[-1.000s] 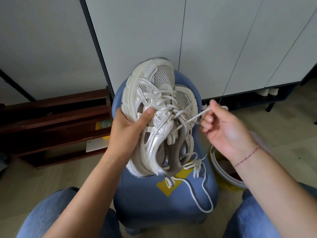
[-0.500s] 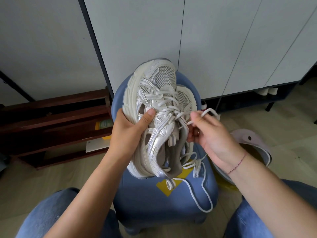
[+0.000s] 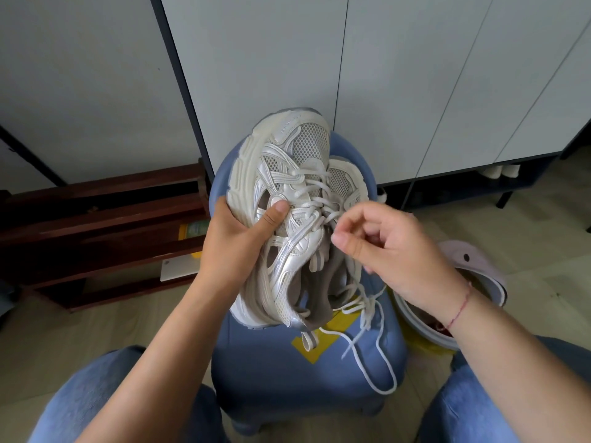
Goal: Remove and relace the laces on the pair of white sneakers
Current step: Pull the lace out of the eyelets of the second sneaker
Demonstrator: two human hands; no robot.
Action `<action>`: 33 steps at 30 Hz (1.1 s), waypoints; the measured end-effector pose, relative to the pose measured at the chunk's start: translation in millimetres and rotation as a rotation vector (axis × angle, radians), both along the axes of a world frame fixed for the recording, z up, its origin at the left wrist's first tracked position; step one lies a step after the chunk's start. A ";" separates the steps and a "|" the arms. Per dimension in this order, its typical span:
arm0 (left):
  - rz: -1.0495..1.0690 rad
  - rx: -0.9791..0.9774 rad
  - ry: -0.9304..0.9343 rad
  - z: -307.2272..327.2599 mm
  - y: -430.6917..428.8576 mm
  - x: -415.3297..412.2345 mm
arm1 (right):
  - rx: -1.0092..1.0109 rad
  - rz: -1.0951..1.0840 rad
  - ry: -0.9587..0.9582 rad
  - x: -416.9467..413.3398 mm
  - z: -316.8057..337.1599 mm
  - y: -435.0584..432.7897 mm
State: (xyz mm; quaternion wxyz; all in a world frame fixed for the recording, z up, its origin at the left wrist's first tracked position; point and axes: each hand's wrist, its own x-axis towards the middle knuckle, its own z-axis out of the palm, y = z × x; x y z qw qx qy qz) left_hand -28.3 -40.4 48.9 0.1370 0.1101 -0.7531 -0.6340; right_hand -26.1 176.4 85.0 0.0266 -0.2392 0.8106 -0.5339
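White mesh and silvery overlays cover the sneaker (image 3: 287, 225) held at frame centre, sole to the left, above a blue padded stool (image 3: 307, 372). The left hand (image 3: 236, 247) clamps the chunky ridged sole, thumb pressed on the eyelet row. A second ago the right hand (image 3: 393, 251) had drawn a lace (image 3: 323, 203) loop out to the right; now it has come back in against the tongue, thumb and forefinger pinched, apparently on a strand, though the strand itself is hidden. That suggests unlacing is underway, one crossing at a time, with most rows still threaded. The second sneaker (image 3: 347, 183) lies partly hidden behind the first. Flat woven lace ends (image 3: 377, 356) trail limp over the stool's seat at lower right.
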 end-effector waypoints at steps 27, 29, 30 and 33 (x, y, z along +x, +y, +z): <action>-0.040 -0.087 -0.070 2.5 14.6 7.5 | 0.101 -0.025 0.300 -3.2 -9.9 -7.6; -0.033 -0.100 -0.073 4.6 15.6 8.8 | 0.141 -0.011 0.300 -4.7 -10.0 -6.1; -0.032 -0.106 -0.068 5.7 15.6 9.2 | 0.140 0.011 0.280 -5.8 -9.4 -4.3; -0.055 -0.062 -0.051 9.0 12.7 9.3 | -0.216 0.058 -0.029 -9.2 -6.6 2.5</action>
